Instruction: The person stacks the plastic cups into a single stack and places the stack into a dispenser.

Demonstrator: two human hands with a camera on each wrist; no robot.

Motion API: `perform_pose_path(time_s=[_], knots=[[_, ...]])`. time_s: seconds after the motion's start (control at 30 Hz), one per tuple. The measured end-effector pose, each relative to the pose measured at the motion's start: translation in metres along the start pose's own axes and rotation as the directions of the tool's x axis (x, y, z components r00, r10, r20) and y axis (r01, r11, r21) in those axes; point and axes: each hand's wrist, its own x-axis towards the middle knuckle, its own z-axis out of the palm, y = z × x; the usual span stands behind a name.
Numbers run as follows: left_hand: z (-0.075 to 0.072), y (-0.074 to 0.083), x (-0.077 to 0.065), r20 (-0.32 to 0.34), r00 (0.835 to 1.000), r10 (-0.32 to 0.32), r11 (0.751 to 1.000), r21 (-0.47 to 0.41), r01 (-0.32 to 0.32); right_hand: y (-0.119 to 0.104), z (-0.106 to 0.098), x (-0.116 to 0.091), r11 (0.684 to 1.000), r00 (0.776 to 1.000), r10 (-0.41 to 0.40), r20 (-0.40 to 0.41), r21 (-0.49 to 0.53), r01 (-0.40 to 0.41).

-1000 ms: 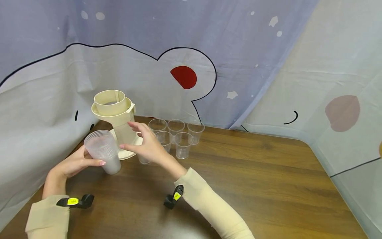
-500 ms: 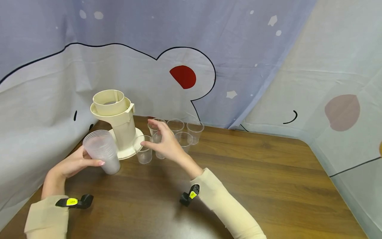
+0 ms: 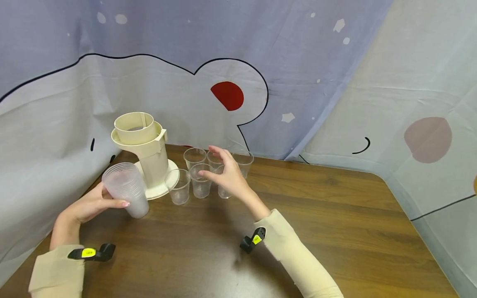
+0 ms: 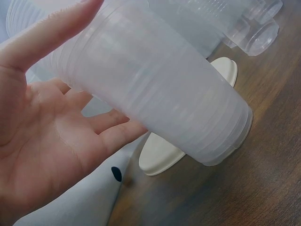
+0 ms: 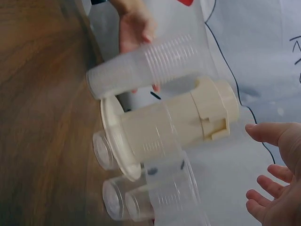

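A nested stack of clear plastic cups [image 3: 128, 186] leans slightly to the left on the wooden table, with my left hand [image 3: 89, 203] gripping it. Thumb and fingers curl round the stack [image 4: 160, 89] in the left wrist view. To the right, several single clear cups [image 3: 180, 190] stand upright in two rows. My right hand [image 3: 230, 176] hovers over these rows, thumb and fingers spread and holding nothing, partly hiding the cups behind it. In the right wrist view that hand [image 5: 277, 176] has relaxed fingers beside the cups' rims.
Behind the stack stands a cream plastic cup-dispenser-like tube [image 3: 153, 165] on a round base [image 3: 158, 191], just left of the single cups. A printed curtain [image 3: 167, 95] hangs along the table's back edge. The wooden tabletop [image 3: 316, 215] stretches away to the right.
My right hand has moved right, from beside the cream tube to over the rows of cups, uncovering the front left cup. My left hand stays on the stack.
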Motion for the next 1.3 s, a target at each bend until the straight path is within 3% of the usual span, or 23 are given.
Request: perform_pose_path(time_s=[0.6,1.07,1.17,1.3], knots=[[0.0,0.001,-0.001,-0.012,1.0,-0.016,1.0,0.014,0.016,0.046,-0.039,-0.002,1.0,0.989,0.022,-0.143,-0.012,-0.024],[0.001,0.0,0.0,0.008,1.0,0.019,1.0,-0.004,-0.019,0.079,-0.065,-0.002,0.997,0.973,0.055,-0.224,0.073,-0.04],[0.0,0.001,0.0,0.01,1.0,0.02,1.0,-0.008,-0.02,0.082,-0.07,-0.002,0.996,0.974,0.035,-0.224,0.093,-0.014],[0.0,-0.001,0.0,0.009,1.0,0.014,1.0,-0.01,-0.014,0.072,-0.076,-0.005,0.989,0.98,0.07,-0.187,0.139,-0.044]])
